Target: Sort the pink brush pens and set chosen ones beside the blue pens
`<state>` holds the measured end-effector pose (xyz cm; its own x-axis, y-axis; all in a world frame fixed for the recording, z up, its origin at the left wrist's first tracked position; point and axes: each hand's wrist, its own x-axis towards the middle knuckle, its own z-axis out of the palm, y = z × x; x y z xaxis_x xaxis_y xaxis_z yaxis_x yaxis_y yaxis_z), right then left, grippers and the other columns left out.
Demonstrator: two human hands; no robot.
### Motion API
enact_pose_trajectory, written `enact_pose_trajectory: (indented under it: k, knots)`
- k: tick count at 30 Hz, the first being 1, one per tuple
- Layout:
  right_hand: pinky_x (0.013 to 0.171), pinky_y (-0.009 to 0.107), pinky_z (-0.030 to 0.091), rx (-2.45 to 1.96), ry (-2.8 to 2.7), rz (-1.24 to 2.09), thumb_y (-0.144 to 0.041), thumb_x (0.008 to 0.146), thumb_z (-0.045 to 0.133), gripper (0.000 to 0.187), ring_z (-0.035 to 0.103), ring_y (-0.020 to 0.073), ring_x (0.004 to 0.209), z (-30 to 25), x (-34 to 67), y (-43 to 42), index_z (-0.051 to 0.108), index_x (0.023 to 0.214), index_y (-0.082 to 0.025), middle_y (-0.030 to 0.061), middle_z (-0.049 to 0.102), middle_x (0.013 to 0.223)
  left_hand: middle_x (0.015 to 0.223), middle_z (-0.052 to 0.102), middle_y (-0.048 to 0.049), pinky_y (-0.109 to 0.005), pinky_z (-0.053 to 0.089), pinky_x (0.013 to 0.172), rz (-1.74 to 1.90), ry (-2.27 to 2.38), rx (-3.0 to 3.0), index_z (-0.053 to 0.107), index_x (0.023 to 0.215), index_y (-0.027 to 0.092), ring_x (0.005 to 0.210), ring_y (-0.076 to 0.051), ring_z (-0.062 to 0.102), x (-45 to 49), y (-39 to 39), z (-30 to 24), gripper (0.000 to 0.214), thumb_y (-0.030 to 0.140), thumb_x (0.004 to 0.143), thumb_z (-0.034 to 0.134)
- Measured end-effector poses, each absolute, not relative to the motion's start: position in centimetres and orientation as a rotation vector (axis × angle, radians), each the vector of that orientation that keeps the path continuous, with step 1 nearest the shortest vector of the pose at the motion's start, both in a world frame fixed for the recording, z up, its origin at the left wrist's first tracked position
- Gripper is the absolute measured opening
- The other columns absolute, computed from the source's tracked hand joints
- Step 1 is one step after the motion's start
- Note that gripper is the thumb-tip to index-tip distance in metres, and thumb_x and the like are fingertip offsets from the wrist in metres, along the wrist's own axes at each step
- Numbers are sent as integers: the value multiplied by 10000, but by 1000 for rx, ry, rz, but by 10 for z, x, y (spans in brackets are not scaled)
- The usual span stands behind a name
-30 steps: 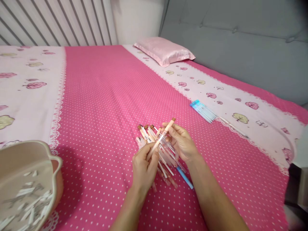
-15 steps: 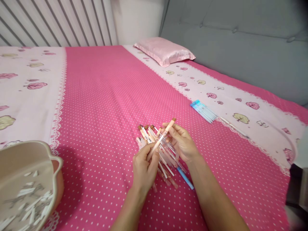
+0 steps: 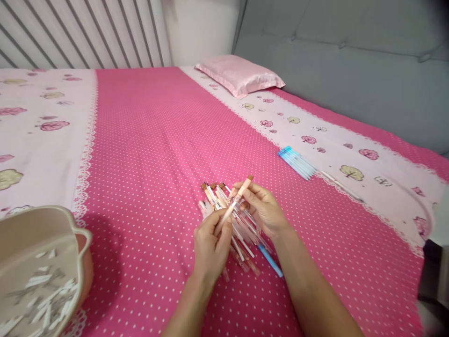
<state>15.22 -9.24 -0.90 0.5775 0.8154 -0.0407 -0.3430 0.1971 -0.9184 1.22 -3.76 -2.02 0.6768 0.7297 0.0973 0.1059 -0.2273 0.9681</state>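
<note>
Between my two hands I hold a peach-coloured pen with a brown end, slanting up to the right. My left hand is closed around its lower part, thumb on top. Fingers of my right hand pinch the upper part near the brown end. Under and behind both hands lies a loose pile of pens, many clear, white or peach, some with brown ends. One blue pen sticks out of the pile below my right hand. My hands hide part of the pile.
A beige basin at the lower left holds white and grey pieces. Right of the pile lie a row of light-blue pens and one thin white pen. A pink pillow rests against the grey headboard.
The upper end of the held pen has dipped slightly down and to the left, together with my right hand's fingers. My left hand and the pile look the same.
</note>
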Motion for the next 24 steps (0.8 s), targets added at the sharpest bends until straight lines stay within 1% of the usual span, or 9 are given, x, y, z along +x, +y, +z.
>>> enact_pose_trajectory:
  k: [3,6,11,15,18,21,24]
  knots:
    - [544,171,437,-1095,-531,880,-350,721,741,212,559,89,664,-9,152,-92,730,896,-231,16,677,807,611,508,35,-195,298,488,667,685,1716,656,988,154,510,-87,391,12,-38,-20,259,300,874,475]
    - [543,180,444,-1107,-530,898,-350,711,748,224,541,78,613,-9,150,-92,728,898,-228,9,674,790,592,488,42,-196,285,478,662,691,1712,653,984,155,499,-86,369,13,-38,-20,260,310,878,474]
    - [522,181,447,-1119,-549,939,-367,712,743,229,524,67,564,-8,148,-93,724,899,-234,-2,665,774,607,496,41,-196,300,496,666,684,1707,650,989,166,514,-90,384,12,-38,-20,257,319,881,474]
    - [556,188,460,-1136,-592,935,-351,750,712,224,550,79,604,-9,148,-93,719,940,-233,3,668,772,596,478,41,-198,295,492,672,680,1704,648,986,159,509,-89,375,13,-38,-20,267,333,887,471]
    - [580,194,473,-1136,-621,951,-323,752,713,236,578,89,641,-10,148,-94,707,973,-240,5,676,797,597,478,40,-198,293,490,670,679,1704,644,992,158,508,-89,372,13,-38,-20,270,335,889,467]
    - [645,203,495,-1124,-651,978,-282,739,726,240,610,99,705,-10,148,-95,696,974,-244,2,678,812,596,478,40,-200,295,494,665,687,1702,641,998,159,511,-91,374,13,-38,-21,270,334,887,469]
    - [723,241,516,-1119,-669,990,-271,739,725,240,625,112,741,-10,148,-95,689,974,-239,6,680,825,585,466,41,-203,292,497,656,692,1695,643,1011,159,509,-92,366,12,-38,-22,279,340,886,472]
